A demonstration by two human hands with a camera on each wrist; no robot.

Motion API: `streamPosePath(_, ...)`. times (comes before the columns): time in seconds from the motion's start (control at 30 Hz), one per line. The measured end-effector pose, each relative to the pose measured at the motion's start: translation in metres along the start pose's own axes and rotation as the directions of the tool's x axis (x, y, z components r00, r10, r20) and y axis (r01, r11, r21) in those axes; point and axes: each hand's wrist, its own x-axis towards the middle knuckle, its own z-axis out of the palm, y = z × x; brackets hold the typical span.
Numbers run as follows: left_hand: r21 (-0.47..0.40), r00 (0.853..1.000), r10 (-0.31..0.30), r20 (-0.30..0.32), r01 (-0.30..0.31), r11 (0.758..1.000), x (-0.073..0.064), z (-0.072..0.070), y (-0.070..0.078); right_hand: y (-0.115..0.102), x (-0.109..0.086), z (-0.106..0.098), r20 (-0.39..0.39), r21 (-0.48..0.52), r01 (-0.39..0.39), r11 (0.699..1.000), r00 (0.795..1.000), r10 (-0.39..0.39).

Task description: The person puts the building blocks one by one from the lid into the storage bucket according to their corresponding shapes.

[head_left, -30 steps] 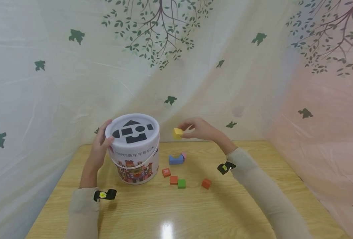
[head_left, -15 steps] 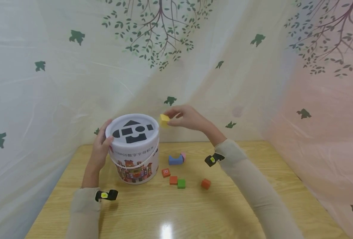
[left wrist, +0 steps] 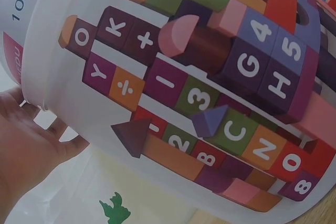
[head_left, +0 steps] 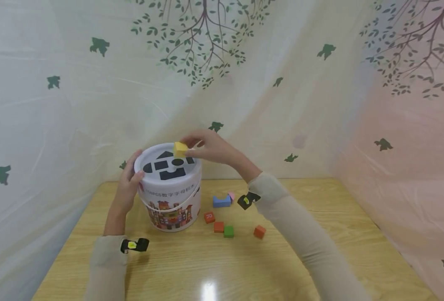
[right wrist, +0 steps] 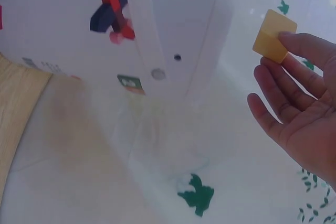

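In the head view, the right hand (head_left: 212, 146) is pinching a yellow block (head_left: 180, 149), thumb and fingers clamped on it, and the block is covering part of the far side of the lid (head_left: 154, 174). From that angle alone the gap is hard to judge; the right wrist view is showing the block apart from the white bucket (head_left: 173, 211), with one flat face turned to the camera and the lower fingers curving loosely beneath.

The left hand (head_left: 127, 184) is gripping the bucket's left side at the rim, its thumb lying on the near edge. The left wrist view is revealing what the head view keeps small: fingers reaching behind the wall, and printed blocks bearing letters and digits, such as G, H, 4 and 5. Yet only the head view is showing the lid's dark shapes, among them a triangle, a round one and an arch.

Right of the bucket, on the wooden table (head_left: 169, 267), a blue arched block (head_left: 221, 202) is lying beside a pink piece (head_left: 231, 196). Nearer, a red block marked R (head_left: 209, 217), a plain red block (head_left: 218, 227) and a green block (head_left: 228, 231) are sitting close together, while an orange-red block (head_left: 259, 232) is resting farther right.
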Motion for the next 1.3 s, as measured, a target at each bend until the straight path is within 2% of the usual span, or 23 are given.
streamPosePath(0.27,-0.014,1.0,-0.001,0.008,0.001,1.0,0.0,-0.001,0.0,-0.013,0.012,0.025,0.042,-0.052,-0.015,0.999,0.999,0.018)
streamPosePath(0.53,-0.009,1.0,0.008,0.015,-0.008,1.0,0.0,-0.001,0.0,-0.009,0.019,0.042,0.029,-0.054,0.014,0.998,0.999,-0.012)
streamPosePath(0.73,-0.006,1.0,0.011,0.017,-0.011,1.0,0.0,-0.001,0.0,-0.008,0.021,0.048,0.007,-0.038,0.023,0.999,1.0,-0.023)
streamPosePath(1.1,-0.004,1.0,0.006,0.014,-0.006,1.0,0.0,-0.001,0.001,-0.004,0.025,0.056,0.007,-0.006,-0.009,1.0,1.0,0.009)
streamPosePath(1.3,-0.004,1.0,0.003,0.012,-0.003,1.0,0.0,-0.001,0.001,0.001,0.026,0.059,0.012,-0.002,0.015,1.0,1.0,-0.015)
